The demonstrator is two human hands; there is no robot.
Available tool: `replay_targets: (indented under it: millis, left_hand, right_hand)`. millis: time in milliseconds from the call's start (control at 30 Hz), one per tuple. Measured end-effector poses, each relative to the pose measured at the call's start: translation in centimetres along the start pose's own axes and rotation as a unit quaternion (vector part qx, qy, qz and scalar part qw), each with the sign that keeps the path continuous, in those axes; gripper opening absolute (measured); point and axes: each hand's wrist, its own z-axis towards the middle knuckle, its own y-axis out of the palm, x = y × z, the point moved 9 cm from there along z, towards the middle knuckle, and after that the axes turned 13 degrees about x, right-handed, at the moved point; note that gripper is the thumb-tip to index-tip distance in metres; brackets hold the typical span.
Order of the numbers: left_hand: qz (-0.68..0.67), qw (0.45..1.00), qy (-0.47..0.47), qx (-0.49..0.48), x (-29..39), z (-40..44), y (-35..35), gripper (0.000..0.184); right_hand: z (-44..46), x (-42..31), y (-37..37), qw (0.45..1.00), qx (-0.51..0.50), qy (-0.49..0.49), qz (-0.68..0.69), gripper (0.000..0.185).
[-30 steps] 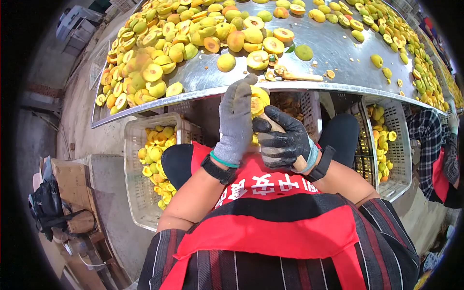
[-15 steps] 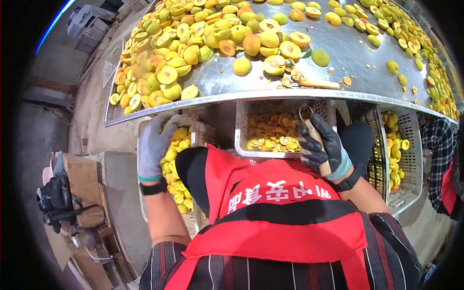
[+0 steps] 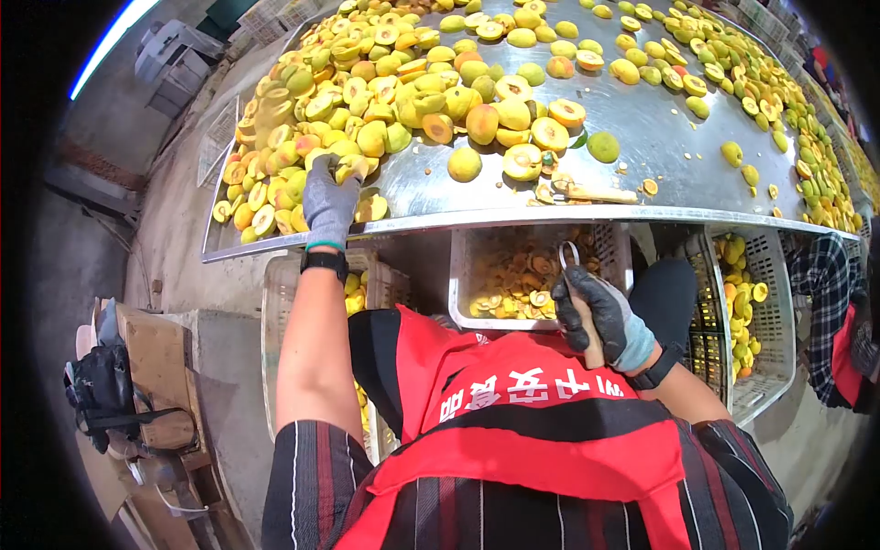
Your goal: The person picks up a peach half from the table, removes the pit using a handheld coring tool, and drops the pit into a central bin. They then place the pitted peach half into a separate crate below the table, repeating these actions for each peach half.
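Note:
On the metal table [image 3: 422,188], my left hand [image 3: 332,200] in a grey glove reaches into the pile of halved yellow fruit [image 3: 302,119], its fingers closed round a fruit half [image 3: 351,168]. My right hand [image 3: 600,316], in a black and grey glove, holds a wooden-handled tool [image 3: 584,321] with a metal loop at its tip. It is low, in front of a white crate [image 3: 463,284] with fruit scraps. A second wooden handle [image 3: 600,194] lies near the table's front edge beside pit scraps.
A crate of fruit halves [image 3: 275,321] stands below the table at left, partly behind my left arm. Another crate [image 3: 770,339] stands at right, near a person in a checked sleeve [image 3: 819,293]. Cardboard and a black bag [image 3: 101,385] lie at far left.
Both hands were together at a fruit, then parted. My left hand went over the left crate, then up to the pile and took hold of a fruit half. My right hand moved down and right with the tool.

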Motion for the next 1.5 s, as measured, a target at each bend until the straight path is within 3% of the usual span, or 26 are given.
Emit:
replay_targets:
  millis: [33,100,133,167,200,233,333,367,433,467,533,600,667,700,733,800,900,1133,1200,1233,1300,1333,1400,1500]
  left_hand:
    - [-0.002,1.000,-0.001,-0.003,1.4,-0.6,-0.4,0.050]
    - [-0.279,0.956,-0.079,-0.045,5.5,-2.9,-1.0,0.045]
    - [-0.278,0.958,-0.050,-0.050,9.5,-4.1,-3.1,0.039]
    - [-0.462,0.865,-0.158,-0.118,11.6,-6.1,-2.8,0.042]
    - [-0.411,0.889,-0.137,-0.148,12.0,-7.5,-2.3,0.043]
    - [-0.414,0.868,-0.185,-0.202,14.3,-9.0,-3.2,0.042]
    - [-0.566,0.724,-0.285,-0.274,16.4,-13.3,-2.3,0.042]
    - [-0.566,0.723,-0.287,-0.274,16.6,-14.0,-2.5,0.042]
    - [-0.670,0.581,-0.349,-0.302,18.0,-15.6,-2.6,0.047]
    - [-0.670,0.581,-0.350,-0.302,18.4,-16.2,-2.6,0.047]
    - [-0.728,0.498,-0.361,-0.303,19.6,-17.0,-2.4,0.055]
    - [-0.715,0.526,-0.347,-0.304,19.4,-17.1,-2.1,0.059]
    - [-0.692,0.596,-0.306,-0.269,19.0,-16.5,-2.4,0.057]
    - [-0.692,0.596,-0.307,-0.270,19.1,-16.6,-2.4,0.057]
    - [-0.684,0.610,-0.316,-0.245,18.7,-16.6,-2.5,0.057]
    - [-0.676,0.623,-0.325,-0.221,18.4,-16.6,-2.7,0.056]
    - [-0.655,0.657,-0.298,-0.222,18.7,-16.2,-3.3,0.061]
    - [-0.576,0.780,-0.183,-0.162,18.1,-16.0,-3.7,0.051]
    - [-0.552,0.802,-0.166,-0.156,18.1,-16.0,-3.8,0.049]
    - [-0.526,0.826,-0.151,-0.136,18.0,-15.7,-4.0,0.050]
    - [-0.499,0.848,-0.136,-0.117,18.0,-15.5,-4.6,0.050]
    - [-0.495,0.847,-0.140,-0.132,18.2,-15.3,-4.8,0.040]
    - [-0.491,0.847,-0.143,-0.148,18.1,-15.2,-4.8,0.030]
    - [-0.472,0.838,-0.174,-0.212,17.6,-15.9,-3.3,0.027]
  right_hand:
    - [-0.3,-0.8,0.8,0.998,0.002,-0.047,-0.039,0.030]
    - [-0.6,-1.7,3.0,0.988,-0.068,-0.086,-0.106,0.028]
    - [-1.4,-2.6,5.0,0.978,-0.078,-0.116,-0.155,0.029]
    - [-1.9,-3.5,6.5,0.969,-0.094,-0.123,-0.194,0.030]
    - [-2.1,-4.0,7.7,0.958,-0.110,-0.131,-0.232,0.031]
    - [-1.7,-4.4,8.4,0.949,-0.130,-0.180,-0.225,0.029]
    - [-1.8,-5.1,9.3,0.910,-0.116,-0.253,-0.307,0.030]
    - [-2.1,-5.0,9.3,0.911,-0.116,-0.250,-0.308,0.030]
    - [-2.5,-3.9,9.1,0.939,-0.119,-0.168,-0.276,0.029]
    - [-2.6,-3.3,8.9,0.950,-0.119,-0.127,-0.258,0.029]
    - [-2.4,-3.2,8.3,0.951,-0.106,-0.124,-0.262,0.030]
    - [-2.2,-2.9,7.8,0.952,-0.093,-0.121,-0.267,0.031]
    - [-2.2,-4.5,7.5,0.877,-0.034,-0.267,-0.397,0.031]
    - [-2.7,-4.9,8.1,0.815,-0.050,-0.344,-0.464,0.032]
    - [-2.5,-4.6,7.9,0.815,-0.049,-0.343,-0.464,0.032]
    - [-3.4,-5.5,8.4,0.736,-0.020,-0.447,-0.508,0.037]
    - [-3.0,-5.3,8.3,0.726,0.016,-0.421,-0.544,0.039]
    - [-2.5,-4.4,8.3,0.752,0.030,-0.411,-0.514,0.032]
    - [-2.6,-4.3,8.4,0.820,0.007,-0.372,-0.434,0.030]
    - [-2.9,-4.6,8.8,0.820,0.008,-0.371,-0.435,0.030]
    - [-2.3,-2.9,8.6,0.906,-0.022,-0.204,-0.371,0.028]
    - [-2.0,-2.5,8.2,0.906,-0.021,-0.204,-0.371,0.028]
    - [-3.3,-4.0,9.4,0.700,0.001,-0.476,-0.532,0.023]
    - [-2.3,-3.0,9.0,0.698,-0.030,-0.414,-0.584,0.026]
